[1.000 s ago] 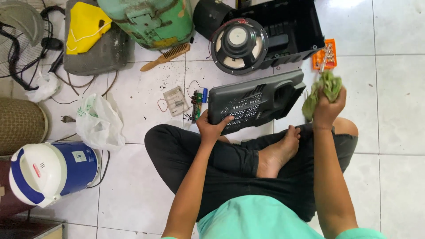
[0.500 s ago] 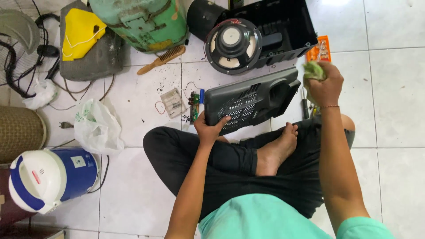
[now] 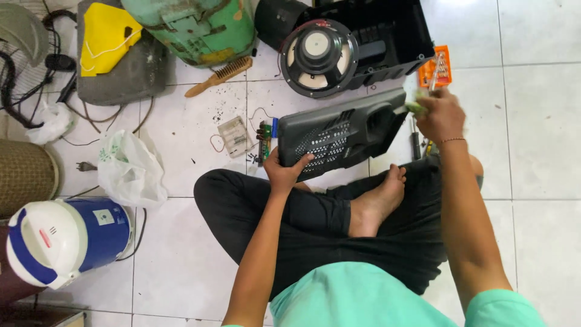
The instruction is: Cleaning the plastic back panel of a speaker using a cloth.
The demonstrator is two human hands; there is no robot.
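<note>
A dark grey plastic speaker grille panel (image 3: 342, 134) rests tilted against my crossed legs. My left hand (image 3: 284, 171) grips its near left edge, thumb on the perforated face. My right hand (image 3: 440, 115) is closed on a green cloth (image 3: 414, 108) pressed at the panel's right end. Only a small bit of the cloth shows past my fingers.
Beyond the panel lies a black speaker cabinet with a round cone (image 3: 319, 53). An orange bit case (image 3: 436, 66) and screwdrivers (image 3: 416, 144) lie right. Small circuit boards (image 3: 264, 138), a wooden brush (image 3: 220, 75), green tank (image 3: 195, 24), plastic bag (image 3: 129, 168) and blue-white jug (image 3: 60, 241) lie left.
My right hand with the green cloth has come down and leftward from beside the panel onto its right end. The left hand has kept its grip.
</note>
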